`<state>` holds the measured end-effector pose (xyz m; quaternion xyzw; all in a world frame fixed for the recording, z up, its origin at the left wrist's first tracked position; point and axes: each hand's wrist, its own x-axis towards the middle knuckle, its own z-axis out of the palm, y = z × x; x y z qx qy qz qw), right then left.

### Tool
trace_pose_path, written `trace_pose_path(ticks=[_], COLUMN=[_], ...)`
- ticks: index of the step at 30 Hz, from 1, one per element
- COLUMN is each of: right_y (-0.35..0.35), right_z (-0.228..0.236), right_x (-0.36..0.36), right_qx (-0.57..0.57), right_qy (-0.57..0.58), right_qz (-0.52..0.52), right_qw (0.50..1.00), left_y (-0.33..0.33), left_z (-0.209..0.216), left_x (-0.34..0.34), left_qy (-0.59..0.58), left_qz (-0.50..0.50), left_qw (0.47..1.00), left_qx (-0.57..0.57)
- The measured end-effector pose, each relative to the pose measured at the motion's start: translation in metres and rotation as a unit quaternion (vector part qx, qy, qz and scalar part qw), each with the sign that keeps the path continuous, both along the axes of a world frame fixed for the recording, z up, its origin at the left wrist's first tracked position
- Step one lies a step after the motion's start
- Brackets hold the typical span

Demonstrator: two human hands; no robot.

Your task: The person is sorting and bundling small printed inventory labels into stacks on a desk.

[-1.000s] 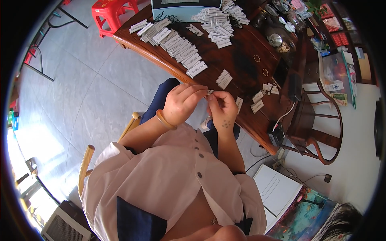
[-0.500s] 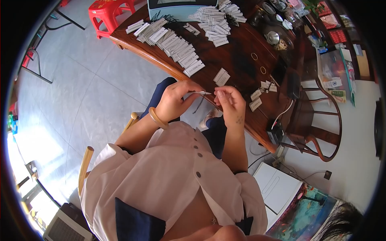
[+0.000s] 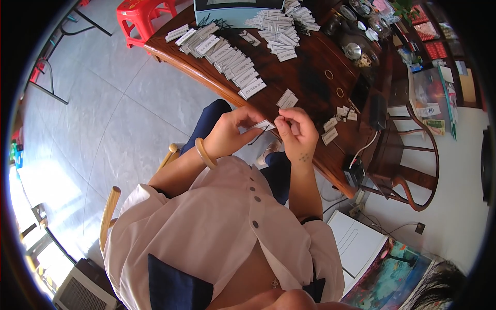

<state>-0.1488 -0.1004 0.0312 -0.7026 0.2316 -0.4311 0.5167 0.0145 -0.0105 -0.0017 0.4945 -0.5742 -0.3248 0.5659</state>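
Observation:
My left hand point(image 3: 233, 130) pinches a small white hang tag point(image 3: 265, 125) between thumb and fingers, just off the table's near edge. A short dark string point(image 3: 251, 139) dangles below it. At the tag's right end, my right hand point(image 3: 298, 133) has its thumb and forefinger pressed together; whatever lies between them is too small to make out. Beyond my hands, a loose white tag point(image 3: 287, 98) lies on the dark wooden table point(image 3: 279, 77). A long overlapping row of white tags point(image 3: 232, 66) runs along the table's left edge, and another heap point(image 3: 279, 33) lies farther back.
Smaller pale tags point(image 3: 329, 135) lie right of my hands, near two thin rings point(image 3: 329, 75) and a black phone point(image 3: 360, 93). A light blue box point(image 3: 237, 18) stands at the back. A red stool point(image 3: 142, 20) is at the far left, a wooden chair point(image 3: 421, 173) at the right.
The tag in my left hand has turned from edge-on to show its printed face. My right fingers have closed in at its right end. The table's things have hardly shifted.

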Motion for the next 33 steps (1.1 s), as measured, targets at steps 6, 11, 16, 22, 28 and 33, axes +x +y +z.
trace_pose_path(ticks=[6,11,16,22,28,33], right_y=[-0.001,0.003,0.008,0.019,0.023,0.018], right_z=[0.012,0.003,-0.007,-0.011,-0.015,-0.013], right_x=[0.006,0.008,0.006,0.005,0.004,-0.003], right_qx=[-0.521,-0.515,-0.215,-0.021,0.086,0.14], right_qy=[0.15,0.167,0.093,0.065,0.021,-0.001], right_qz=[-0.036,-0.083,-0.089,-0.071,-0.043,0.022], right_qw=[0.84,0.837,0.968,0.995,0.995,0.99], left_y=[-0.007,-0.006,-0.004,-0.003,-0.004,-0.002], left_z=[-0.015,-0.006,-0.003,-0.005,-0.008,-0.002], left_x=[-0.006,-0.012,-0.007,-0.008,-0.004,-0.005], left_qy=[0.293,0.288,0.205,0.287,0.295,0.342], left_qz=[-0.028,-0.032,-0.062,-0.064,-0.071,-0.102], left_qw=[0.951,0.95,0.969,0.944,0.94,0.922], left_qx=[0.099,0.12,0.125,0.15,0.157,0.15])
